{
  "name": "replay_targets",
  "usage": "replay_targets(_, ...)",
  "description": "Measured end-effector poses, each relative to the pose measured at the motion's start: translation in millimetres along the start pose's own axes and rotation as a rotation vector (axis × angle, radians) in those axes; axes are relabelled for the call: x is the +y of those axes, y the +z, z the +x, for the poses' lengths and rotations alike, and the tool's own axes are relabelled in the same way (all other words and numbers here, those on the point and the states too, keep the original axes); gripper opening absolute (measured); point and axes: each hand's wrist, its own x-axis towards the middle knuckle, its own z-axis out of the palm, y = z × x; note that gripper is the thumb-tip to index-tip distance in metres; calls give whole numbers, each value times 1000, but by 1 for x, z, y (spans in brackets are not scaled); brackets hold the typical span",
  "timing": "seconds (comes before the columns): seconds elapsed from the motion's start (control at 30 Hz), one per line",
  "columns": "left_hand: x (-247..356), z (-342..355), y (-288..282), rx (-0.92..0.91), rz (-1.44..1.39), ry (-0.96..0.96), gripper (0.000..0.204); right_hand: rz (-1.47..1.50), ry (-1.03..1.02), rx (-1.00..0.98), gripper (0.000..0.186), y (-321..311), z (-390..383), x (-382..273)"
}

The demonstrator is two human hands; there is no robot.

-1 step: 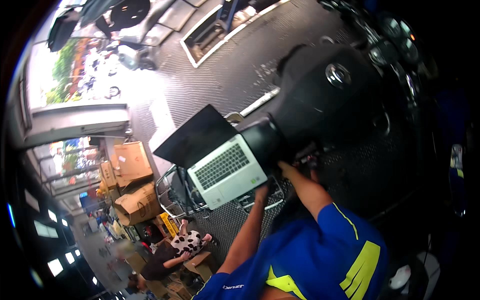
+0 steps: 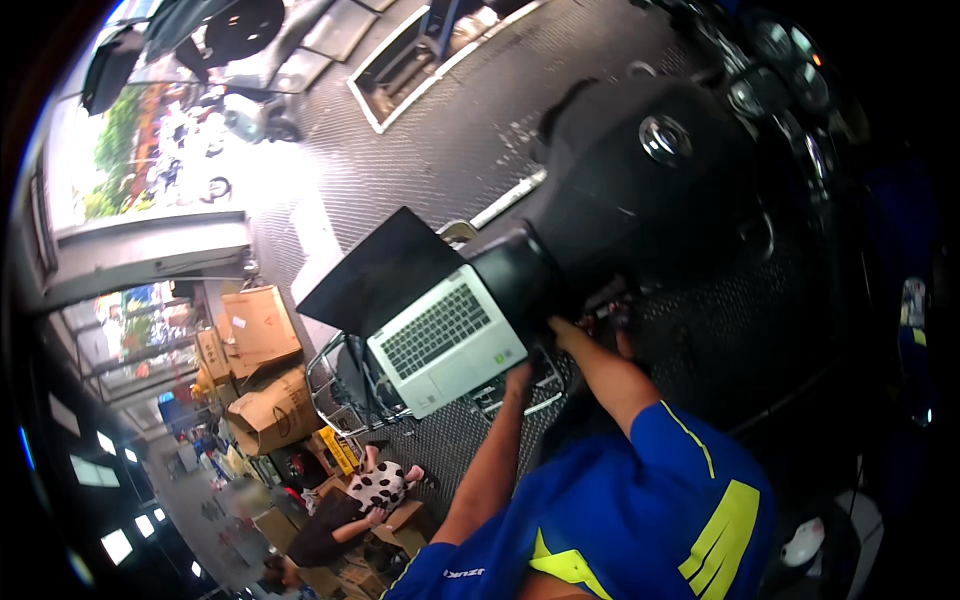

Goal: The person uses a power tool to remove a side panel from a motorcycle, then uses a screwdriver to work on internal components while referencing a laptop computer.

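An open laptop [image 2: 440, 345] with a silver keyboard deck and a dark screen rests on the rear of a motorcycle's black seat [image 2: 513, 270]. My left hand [image 2: 519, 377] is low beside the laptop's near right corner; its fingers are lost in shadow under that edge. Further right, my right hand [image 2: 563, 332] reaches in at the motorcycle's side, just below the seat. Dark parts hide its fingers, so whatever it touches does not show. The motorcycle's black fuel tank [image 2: 655, 200] with a round filler cap lies ahead of the seat.
A metal rear rack [image 2: 322, 392] sticks out beyond the laptop. Cardboard boxes [image 2: 262, 330] are stacked at the left, with a bending person [image 2: 335, 520] near more boxes. A white-framed floor recess [image 2: 385, 95] lies beyond the motorcycle. Handlebars and gauges [image 2: 775, 75] are at upper right.
The view has shifted slightly, so the motorcycle and laptop sit a little further left in the picture. Both hands stay at about the same places beside the seat and laptop.
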Motion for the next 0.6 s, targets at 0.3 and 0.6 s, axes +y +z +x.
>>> replay_targets(0.3, -3, 35, 20, 76, -105, 66, 51, 178, 85, -12, 24, 22, -20, 9)
replay_targets(0.6, -65, 119, -10, -120, 9, 150, 45, 286, 83, -57, 17, 25, -25, 0)
